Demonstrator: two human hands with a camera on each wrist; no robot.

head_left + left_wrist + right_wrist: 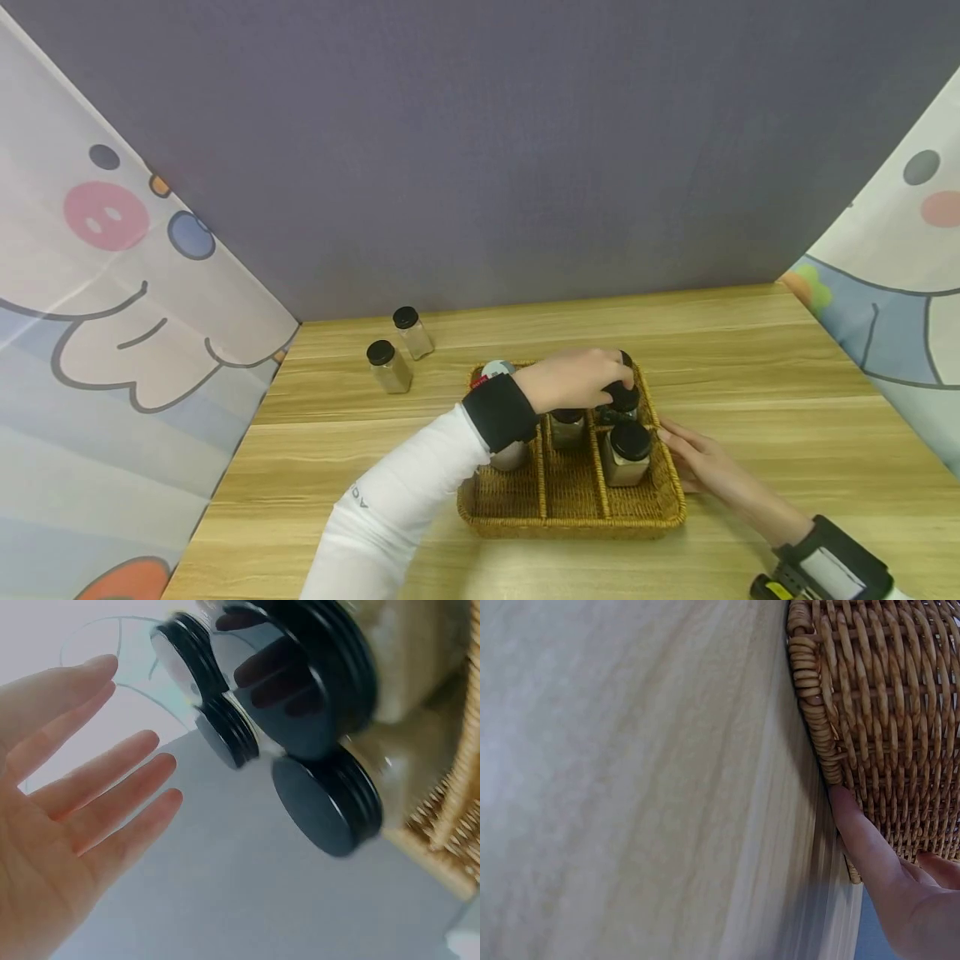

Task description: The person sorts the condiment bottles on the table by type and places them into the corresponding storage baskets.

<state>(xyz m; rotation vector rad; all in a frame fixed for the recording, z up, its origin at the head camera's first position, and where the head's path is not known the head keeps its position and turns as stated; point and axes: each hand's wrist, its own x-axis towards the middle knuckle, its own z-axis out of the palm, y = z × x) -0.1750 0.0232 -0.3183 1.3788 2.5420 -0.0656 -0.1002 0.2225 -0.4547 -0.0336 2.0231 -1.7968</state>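
Observation:
My left hand (572, 379) reaches across a divided wicker basket (573, 527), its fingers over a black-lidded jar (622, 398) in the back right compartment. In the left wrist view its fingers look straight and spread, apart from the black lids (315, 802). Another black-lidded jar (628, 456) stands in the front right compartment, and one more (567, 429) in the middle column. A pale round container (510, 456) is partly hidden by my left wrist. The extended fingers of my right hand (693, 458) rest against the basket's right outer wall (885, 727).
Two jars with black lids and pale contents, one nearer (390, 368) and one farther (413, 333), stand on the wooden table (322, 467) left of the basket. A grey wall (480, 167) rises behind the table. Cartoon-printed sheets (112, 333) hang at both sides.

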